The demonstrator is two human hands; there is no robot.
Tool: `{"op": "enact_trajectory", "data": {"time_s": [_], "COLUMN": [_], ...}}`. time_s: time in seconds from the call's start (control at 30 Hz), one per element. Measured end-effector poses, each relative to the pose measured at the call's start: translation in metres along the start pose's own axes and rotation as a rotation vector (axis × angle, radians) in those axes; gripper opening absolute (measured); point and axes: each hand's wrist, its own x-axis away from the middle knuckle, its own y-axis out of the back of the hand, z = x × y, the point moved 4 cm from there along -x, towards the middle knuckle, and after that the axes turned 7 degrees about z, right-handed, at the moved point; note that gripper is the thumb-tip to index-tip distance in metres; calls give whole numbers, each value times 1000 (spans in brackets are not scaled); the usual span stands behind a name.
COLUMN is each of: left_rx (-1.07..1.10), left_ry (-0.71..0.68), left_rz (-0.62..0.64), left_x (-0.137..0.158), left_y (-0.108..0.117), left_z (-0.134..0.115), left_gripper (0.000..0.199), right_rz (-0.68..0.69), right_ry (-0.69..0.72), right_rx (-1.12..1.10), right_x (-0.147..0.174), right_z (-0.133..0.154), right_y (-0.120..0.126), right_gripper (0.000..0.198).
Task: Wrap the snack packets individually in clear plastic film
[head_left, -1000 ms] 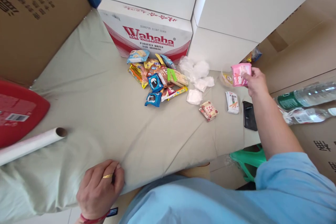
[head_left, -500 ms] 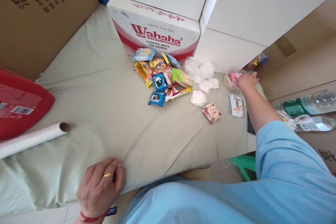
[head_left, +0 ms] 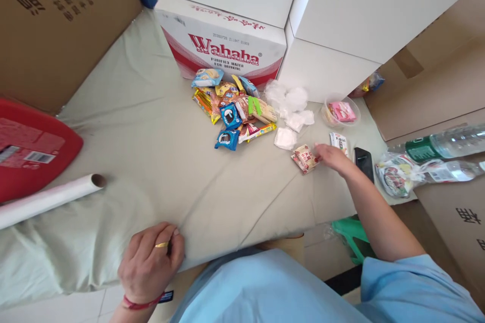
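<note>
Looking down from the head camera, the only view here, the right hand [head_left: 333, 156] is at the edge of the cream packets [head_left: 304, 159], fingertips bunched close together. Can't honestly tell if they're pinching the top one or just touching it. The packets lie on the table [head_left: 159, 161], at least two of them, overlapping, just beside the white pads [head_left: 286, 138].

Progress-wise, I'd call it partway. Done: the pink pack [head_left: 343, 111] is sitting in the clear tub [head_left: 334, 98], with something yellowish next to it that I can't make out. Not done, if the tub counts: the cream packets and the white pack [head_left: 338, 141] are both outside it, the white one lying between the tub and the right forearm. The big snack pile [head_left: 231, 111] is in front of the Wahaha box [head_left: 223, 50], well apart from both hands, so I'd guess that's a separate lot, but no way to be sure.

Left hand [head_left: 151, 262] isn't contributing much: it's resting on the near edge of the table, fingers curled in, thumb up against the forefinger, nothing showing in it.
</note>
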Motion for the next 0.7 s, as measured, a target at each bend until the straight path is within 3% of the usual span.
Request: {"op": "enact_trajectory", "data": {"time_s": [0.07, 0.13, 0.23, 0.37, 0.43, 0.47, 0.6, 0.63, 0.7], "left_rx": [1, 8, 12, 4, 5, 7, 25, 24, 19], "left_ry": [-2, -3, -7, -19, -17, -16, -12, -11, -10], "left_rz": [3, 3, -3, 0, -2, -5, -14, -13, -10], "left_x": [1, 1, 0, -1, -1, -1, -1, -1, -1], "left_y": [-1, -1, 0, 0, 0, 0, 1, 1, 1], "left_z": [0, 0, 0, -1, -1, -1, 0, 0, 0], "left_gripper": [24, 23, 23, 23, 23, 23, 24, 23, 23], "right_rz": [45, -9, -107, -50, -97, -184, -674, -714, -669], "right_ry": [16, 54, 143, 195, 198, 191, 14, -38, -124], "right_rx": [-17, 18, 40, -134, -258, -290, -157, -106, 20], "right_x": [10, 14, 16, 18, 15, 11, -21, -35, -67], "right_z": [4, 11, 24, 25, 19, 15, 1, 0, 4], "right_y": [-22, -34, -40, -35, -13, 6, 98, 116, 140], "right_gripper": [43, 37, 27, 24, 24, 23, 29, 32, 32]}}
